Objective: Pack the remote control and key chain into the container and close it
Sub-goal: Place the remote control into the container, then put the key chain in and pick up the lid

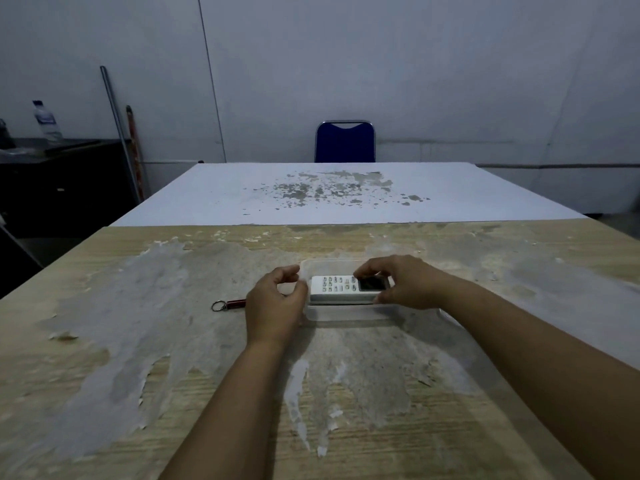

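Holding: white oblong remote control (346, 288), right hand (405, 284) fingers clamped on its screen end
Container (346, 315): clear plastic, rectangular, under remote
Left hand (273, 306): fingers curled apart at container's end
Key chain (228, 304): metal ring, red fob, on worn worktop (138, 341) beside left hand

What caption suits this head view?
Right hand lowers remote control into clear container; left hand steadies it; key chain waits.

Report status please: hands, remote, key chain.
Right hand holding remote control in clear container. Left hand at container's left end. Key chain on table. No obstruction.
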